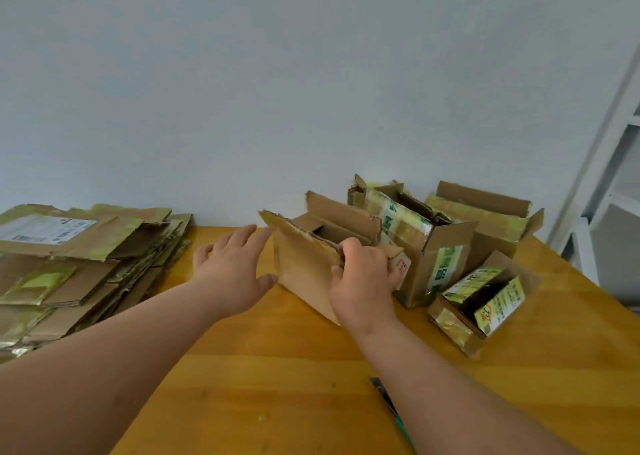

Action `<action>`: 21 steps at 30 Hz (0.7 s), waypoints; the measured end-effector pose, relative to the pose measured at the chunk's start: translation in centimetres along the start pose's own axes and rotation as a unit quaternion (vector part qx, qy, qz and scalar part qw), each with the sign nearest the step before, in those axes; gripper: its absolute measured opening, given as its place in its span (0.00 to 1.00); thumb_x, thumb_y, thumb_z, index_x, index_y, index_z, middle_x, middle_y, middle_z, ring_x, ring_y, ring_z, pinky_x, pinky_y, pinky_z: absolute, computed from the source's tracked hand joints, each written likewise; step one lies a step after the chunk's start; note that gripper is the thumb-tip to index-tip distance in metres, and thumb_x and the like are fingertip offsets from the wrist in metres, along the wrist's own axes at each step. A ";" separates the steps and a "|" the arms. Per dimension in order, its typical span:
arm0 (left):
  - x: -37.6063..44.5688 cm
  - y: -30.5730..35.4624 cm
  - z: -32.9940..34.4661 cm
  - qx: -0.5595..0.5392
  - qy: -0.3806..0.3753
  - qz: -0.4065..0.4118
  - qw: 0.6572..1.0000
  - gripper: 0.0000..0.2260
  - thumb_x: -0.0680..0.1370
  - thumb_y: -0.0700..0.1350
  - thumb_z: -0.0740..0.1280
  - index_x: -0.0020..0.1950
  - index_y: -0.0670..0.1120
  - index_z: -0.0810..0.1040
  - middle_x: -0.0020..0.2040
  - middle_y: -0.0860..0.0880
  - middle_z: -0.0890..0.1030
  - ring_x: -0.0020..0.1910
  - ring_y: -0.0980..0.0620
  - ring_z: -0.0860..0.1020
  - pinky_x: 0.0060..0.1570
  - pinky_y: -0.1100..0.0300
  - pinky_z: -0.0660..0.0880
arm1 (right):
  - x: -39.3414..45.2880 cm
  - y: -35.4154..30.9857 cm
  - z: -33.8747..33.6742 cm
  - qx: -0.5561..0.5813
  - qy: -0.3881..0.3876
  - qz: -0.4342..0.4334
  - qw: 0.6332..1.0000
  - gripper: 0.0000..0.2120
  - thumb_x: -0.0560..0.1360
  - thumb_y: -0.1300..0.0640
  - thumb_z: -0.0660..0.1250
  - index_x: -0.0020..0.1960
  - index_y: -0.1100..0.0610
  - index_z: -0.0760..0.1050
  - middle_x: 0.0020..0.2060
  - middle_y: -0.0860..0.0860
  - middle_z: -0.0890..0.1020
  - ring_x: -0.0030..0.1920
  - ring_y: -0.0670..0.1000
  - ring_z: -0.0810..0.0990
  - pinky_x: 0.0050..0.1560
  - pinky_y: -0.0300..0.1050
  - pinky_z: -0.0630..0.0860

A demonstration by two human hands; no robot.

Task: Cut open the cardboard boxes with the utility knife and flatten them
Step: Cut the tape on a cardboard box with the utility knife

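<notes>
I see my right hand (363, 274) gripping the plain cardboard box (311, 264) at the middle of the wooden table (277, 368): the fingers curl over the top edge of its near wall, thumb on the outer face. The box stands open-topped and tipped slightly toward me, its back flap raised. My left hand (232, 267) is spread, fingers straight and apart, holding nothing; its fingertips reach the box's left corner and the thumb sits just beside the lower left edge, though I cannot tell whether they touch.

The utility knife (389, 402) lies on the table near me, half hidden under my right forearm, well apart from both hands. Only its dark body and a bit of teal show.

To the right of the held box, three more opened boxes wait: a tall printed box (433, 246) just beside it, another box (485, 215) behind against the wall, and a small printed box (481, 305) lying on its side nearer me. On the far left sits a stack of flattened cardboard (79, 264), well apart from my left hand.
</notes>
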State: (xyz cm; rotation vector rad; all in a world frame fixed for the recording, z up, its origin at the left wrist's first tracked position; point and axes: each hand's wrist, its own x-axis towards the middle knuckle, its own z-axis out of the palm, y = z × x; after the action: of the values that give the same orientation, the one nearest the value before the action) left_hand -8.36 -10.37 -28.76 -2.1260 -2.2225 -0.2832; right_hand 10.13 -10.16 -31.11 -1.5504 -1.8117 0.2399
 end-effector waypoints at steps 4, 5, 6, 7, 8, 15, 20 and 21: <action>-1.8 -0.8 -1.2 -0.040 0.024 -0.039 0.998 0.40 0.77 0.61 0.64 0.79 0.57 0.41 0.80 0.53 0.48 0.78 0.46 0.52 0.73 0.41 0.54 | -1.4 -0.6 -1.6 0.069 -0.001 -0.043 0.997 0.04 0.81 0.59 0.61 0.53 0.51 0.68 0.45 0.44 0.70 0.52 0.48 0.70 0.52 0.42 0.70; -2.3 -0.9 -1.3 -0.056 0.025 -0.051 0.997 0.42 0.76 0.62 0.65 0.79 0.56 0.40 0.80 0.53 0.48 0.78 0.45 0.52 0.72 0.40 0.56 | -1.8 -0.8 -2.0 0.085 -0.004 -0.049 0.995 0.04 0.82 0.60 0.61 0.52 0.51 0.68 0.43 0.44 0.70 0.48 0.47 0.71 0.44 0.37 0.68; -2.8 -1.1 -1.3 -0.071 0.025 -0.062 0.995 0.43 0.76 0.62 0.65 0.79 0.56 0.39 0.80 0.52 0.48 0.78 0.44 0.53 0.71 0.39 0.57 | -2.2 -1.0 -2.3 0.095 -0.008 -0.050 0.994 0.05 0.82 0.60 0.61 0.50 0.51 0.67 0.41 0.45 0.70 0.43 0.46 0.71 0.38 0.35 0.65; -3.4 -1.3 -1.4 -0.090 0.026 -0.070 0.993 0.44 0.75 0.62 0.67 0.79 0.55 0.39 0.80 0.51 0.48 0.77 0.42 0.53 0.71 0.39 0.59 | -2.6 -1.1 -2.6 0.102 -0.013 -0.047 0.994 0.07 0.82 0.60 0.60 0.48 0.50 0.65 0.40 0.46 0.70 0.40 0.45 0.69 0.35 0.35 0.63; -3.9 -1.6 -1.3 -0.123 0.026 -0.079 0.989 0.46 0.74 0.61 0.68 0.79 0.55 0.39 0.80 0.50 0.48 0.77 0.41 0.54 0.71 0.38 0.60 | -2.9 -1.2 -2.9 0.109 -0.015 -0.044 0.993 0.08 0.82 0.60 0.60 0.48 0.50 0.64 0.40 0.47 0.70 0.38 0.44 0.69 0.33 0.35 0.62; -7.3 -1.8 -2.4 -0.367 -0.060 -0.104 0.922 0.31 0.75 0.56 0.69 0.74 0.55 0.58 0.64 0.48 0.75 0.58 0.47 0.77 0.57 0.49 0.75 | -4.7 -1.7 -4.0 0.185 0.022 0.015 0.982 0.07 0.82 0.60 0.60 0.60 0.55 0.69 0.46 0.47 0.74 0.46 0.47 0.75 0.38 0.31 0.65; -8.9 -1.9 -3.2 -0.254 -0.050 -0.129 0.957 0.32 0.78 0.58 0.65 0.77 0.50 0.58 0.48 0.48 0.76 0.40 0.48 0.78 0.30 0.58 0.73 | -6.2 -2.0 -4.5 0.215 0.037 0.071 0.973 0.20 0.80 0.60 0.66 0.70 0.55 0.64 0.64 0.51 0.69 0.56 0.45 0.70 0.50 0.29 0.68; -9.2 -2.2 -3.0 -0.257 -0.052 -0.153 0.953 0.34 0.77 0.58 0.66 0.78 0.50 0.55 0.47 0.47 0.76 0.38 0.47 0.78 0.29 0.58 0.72 | -6.5 -1.8 -4.3 0.215 0.028 0.085 0.973 0.21 0.80 0.59 0.67 0.69 0.56 0.64 0.64 0.52 0.69 0.56 0.47 0.71 0.51 0.33 0.69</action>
State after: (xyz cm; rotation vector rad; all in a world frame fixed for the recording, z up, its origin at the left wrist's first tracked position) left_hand -10.30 -20.06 -27.53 -2.0206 -2.7855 -0.8725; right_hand 11.41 -17.93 -29.62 -1.3814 -1.4624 0.6207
